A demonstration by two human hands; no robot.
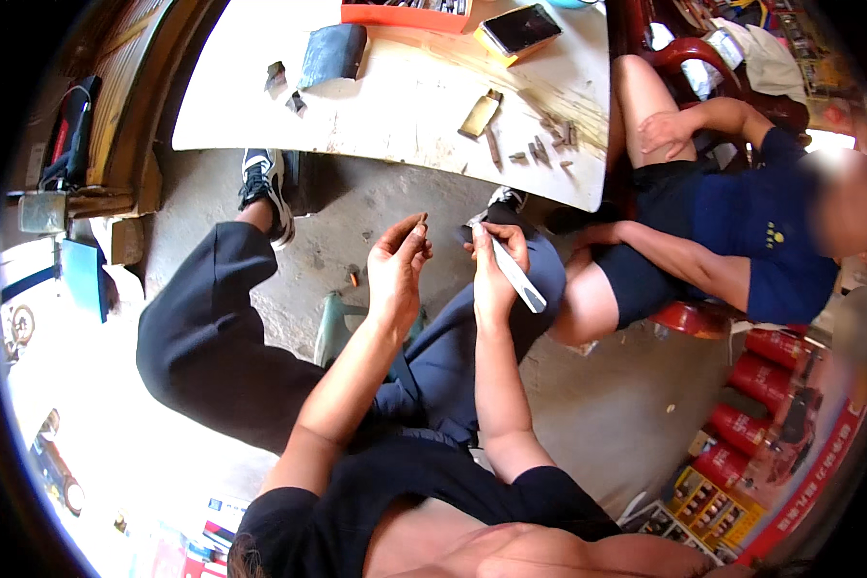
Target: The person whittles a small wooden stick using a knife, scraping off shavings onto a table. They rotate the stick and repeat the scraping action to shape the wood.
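Over my lap, my left hand [395, 262] is closed in a pinch, with a small brown piece [422, 221] at its fingertips. Beside it on the right, my right hand [497, 258] is wrapped around a knife-like tool with a white and grey handle [518, 277]. The handle slants down to the right out of my grip; its working end is small and partly covered by my fingers. A narrow gap separates the two hands. Beyond them, several small brown pieces [538, 149] lie near the edge of the white table [405, 106].
On the table are a yellowish flat case [481, 114], a phone [520, 29] on an orange box, a red box [405, 17] and a dark curved sheet [333, 55]. A seated person [742, 212] is close on my right. Red cylinders [761, 380] stand behind that person.
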